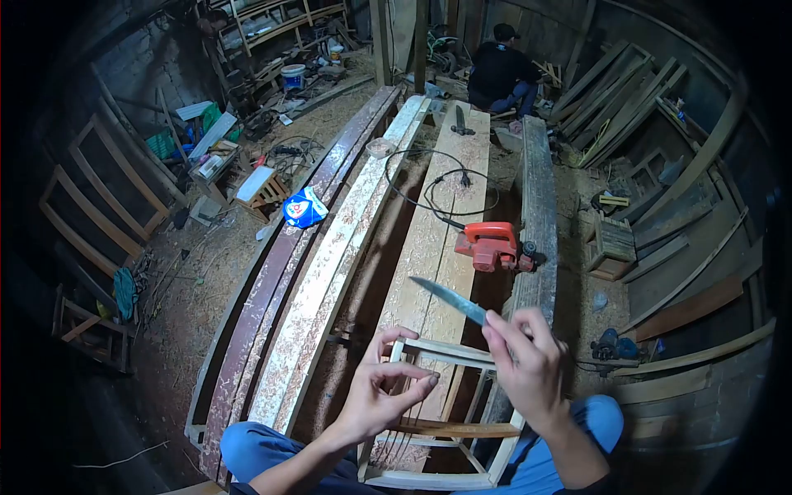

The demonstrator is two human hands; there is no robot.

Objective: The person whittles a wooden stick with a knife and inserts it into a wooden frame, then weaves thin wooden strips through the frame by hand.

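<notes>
My right hand [532, 363] grips a knife [452, 300] near its base, the blade pointing up and left. My left hand [388, 388] is beside the top left corner of a small wooden frame [454, 428], with thumb and fingertips brought close together; a small dark bit shows at the thumb tip, too small to name. The frame stands between my knees over a wooden plank [450, 210] strewn with shavings. Beyond the knife a red power planer [489, 246] rests at the plank's right edge, its black cable [431, 208] looped over the wood.
Long boards [318, 289] run away on the left, with a blue and white packet [304, 209] on them. Another tool [460, 122] lies at the plank's far end. A person [499, 70] crouches at the back. A weathered beam [538, 198] stands right; a wooden stool [610, 247] is beyond.
</notes>
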